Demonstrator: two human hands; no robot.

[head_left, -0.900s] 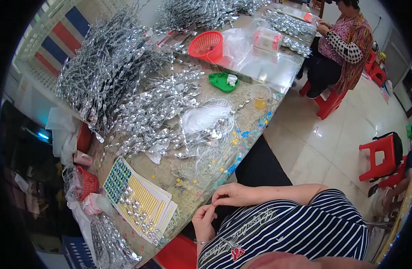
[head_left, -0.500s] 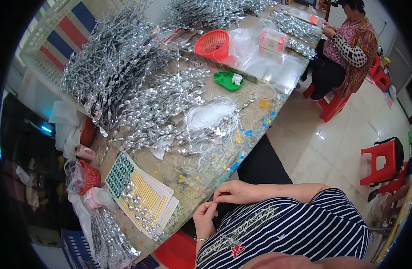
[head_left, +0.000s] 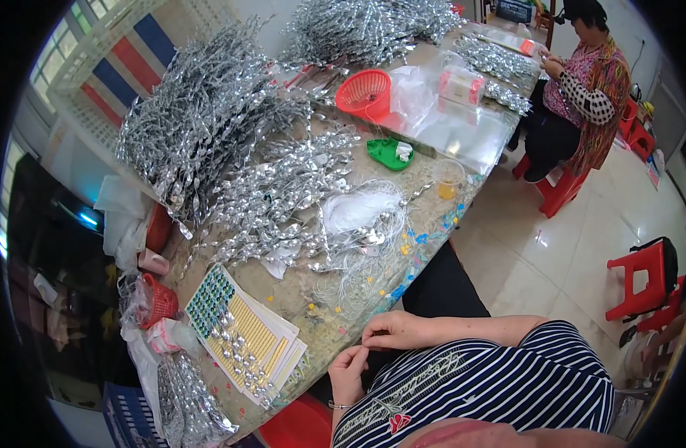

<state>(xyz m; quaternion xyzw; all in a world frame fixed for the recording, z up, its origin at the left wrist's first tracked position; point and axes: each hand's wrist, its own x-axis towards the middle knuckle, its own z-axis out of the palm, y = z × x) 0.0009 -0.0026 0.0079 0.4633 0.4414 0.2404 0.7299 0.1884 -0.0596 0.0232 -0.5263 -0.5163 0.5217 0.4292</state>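
My left hand and my right hand meet fingertip to fingertip just off the near edge of the table. Both are closed in a pinch, and what lies between the fingers is too small to make out. Left of them on the table is a stack of sheets with rows of blue-green gems and loose silver pieces on top. Beyond my hands is a tangle of white thread, beside a spread of twisted silver strands.
A large silver heap fills the far left. Farther back are a red basket, a green dish and a plastic cup near the edge. Another person sits on a red stool at the far right. A red stool stands on the floor.
The view has tilted slightly, so the table and its things sit lower and farther right. My hands stay together in the same pinch.
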